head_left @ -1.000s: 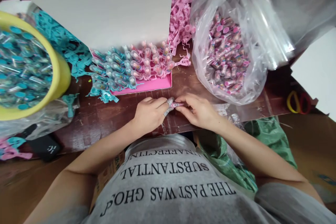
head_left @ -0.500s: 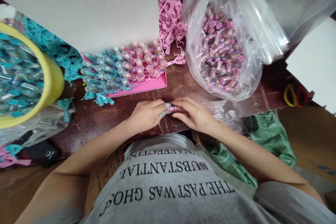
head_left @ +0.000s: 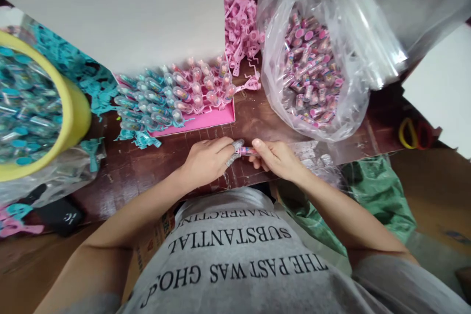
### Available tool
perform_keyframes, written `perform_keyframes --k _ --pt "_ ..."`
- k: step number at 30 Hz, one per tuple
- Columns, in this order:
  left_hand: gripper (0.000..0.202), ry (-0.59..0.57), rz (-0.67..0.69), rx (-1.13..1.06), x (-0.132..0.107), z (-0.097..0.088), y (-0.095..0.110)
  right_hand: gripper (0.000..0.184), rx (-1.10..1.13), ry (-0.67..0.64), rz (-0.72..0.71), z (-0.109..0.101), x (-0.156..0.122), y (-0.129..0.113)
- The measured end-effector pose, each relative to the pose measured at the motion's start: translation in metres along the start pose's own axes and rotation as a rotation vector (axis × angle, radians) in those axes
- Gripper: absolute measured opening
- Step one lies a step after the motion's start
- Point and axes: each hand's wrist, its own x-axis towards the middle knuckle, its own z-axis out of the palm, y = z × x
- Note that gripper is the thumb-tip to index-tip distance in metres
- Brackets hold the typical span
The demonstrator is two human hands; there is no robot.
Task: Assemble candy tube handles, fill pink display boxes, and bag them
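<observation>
My left hand (head_left: 208,159) and my right hand (head_left: 277,158) meet at the near edge of the brown table (head_left: 128,167). Both pinch a small pink capsule toy (head_left: 248,150) between their fingertips. Two fingers of my left hand are wrapped in tape. Just beyond my hands lies a pink tray (head_left: 198,120) bearing several rows of finished clear capsules on blue and pink holders (head_left: 172,93).
A clear plastic bag (head_left: 312,68) of pink capsules sits at the right. A yellow tub (head_left: 79,108) of blue capsules stands at the left, with loose blue holders (head_left: 84,71) behind it. Pink holders (head_left: 241,14) pile at the back. A white board (head_left: 121,10) stands behind the tray.
My right hand's fingers have curled in tighter around the capsule. My left hand has hardly moved.
</observation>
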Motion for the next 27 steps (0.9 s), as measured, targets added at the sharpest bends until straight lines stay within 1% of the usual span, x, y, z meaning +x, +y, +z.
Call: perform_keyframes --k 1,2,3,4,5,6,7,8,9,11,12,14,16,17,18,19,21,22,24,27 --pt "0.026 0.001 -0.03 -0.059 0.0 -0.002 -0.002 0.079 -0.034 0.022 -0.017 -0.008 0.0 0.0" --pt "0.024 0.003 -0.071 -0.136 -0.001 -0.003 -0.004 0.079 -0.093 0.082 -0.046 -0.02 0.0 0.002" --pt "0.023 0.009 -0.12 -0.223 -0.003 -0.004 -0.008 0.076 -0.181 0.183 -0.072 -0.034 0.0 0.006" --pt "0.022 0.016 -0.176 -0.313 -0.004 -0.004 -0.011 0.07 -0.295 0.315 -0.079 -0.049 0.001 0.013" --pt "0.021 0.025 -0.233 -0.403 -0.006 -0.003 -0.013 0.062 -0.431 0.446 -0.06 -0.066 0.001 0.021" --pt "0.02 0.038 -0.283 -0.495 -0.007 -0.001 -0.015 0.055 -0.581 0.531 -0.017 -0.082 0.002 0.031" --pt "0.021 0.048 -0.326 -0.59 -0.008 0.002 -0.015 0.049 -0.718 0.559 0.04 -0.097 0.003 0.042" --pt "0.023 0.055 -0.364 -0.685 -0.009 0.006 -0.014 0.043 -0.824 0.542 0.094 -0.11 0.004 0.054" --pt "0.027 0.063 -0.397 -0.771 -0.009 0.01 -0.012 0.039 -0.896 0.494 0.124 -0.12 0.005 0.064" --pt "0.032 0.091 -0.449 -0.894 -0.008 0.017 -0.007 0.034 -0.956 0.412 0.099 -0.13 0.006 0.077" --pt "0.032 0.108 -0.471 -0.928 -0.008 0.019 -0.005 0.032 -0.959 0.411 0.063 -0.131 0.006 0.077" --pt "0.03 0.132 -0.51 -0.962 -0.008 0.019 -0.003 0.031 -0.954 0.457 -0.017 -0.125 0.002 0.066" --pt "0.029 0.119 -0.544 -0.986 -0.008 0.014 -0.004 0.029 -0.858 0.488 -0.128 -0.107 -0.004 0.042" --pt "0.03 0.102 -0.565 -1.001 -0.009 0.01 -0.004 0.028 -0.773 0.459 -0.208 -0.094 -0.006 0.027" --pt "0.032 0.082 -0.584 -1.02 -0.009 0.006 -0.005 0.026 -0.663 0.386 -0.3 -0.078 -0.008 0.013" --pt "0.034 0.06 -0.596 -1.042 -0.008 0.002 -0.004 0.023 -0.562 0.276 -0.389 -0.062 -0.009 0.001" --pt "0.037 0.029 -0.599 -1.08 -0.007 -0.006 -0.003 0.019 -0.425 0.098 -0.515 -0.031 -0.005 -0.017" --pt "0.039 0.02 -0.591 -1.095 -0.007 -0.009 -0.003 0.019 -0.389 0.052 -0.55 -0.017 -0.002 -0.021" --pt "0.044 0.022 -0.571 -1.112 -0.008 -0.012 -0.002 0.019 -0.353 0.047 -0.578 0.001 0.004 -0.023" --pt "0.047 0.05 -0.559 -1.116 -0.013 -0.012 -0.005 0.021 -0.343 0.071 -0.594 0.012 0.009 -0.02"
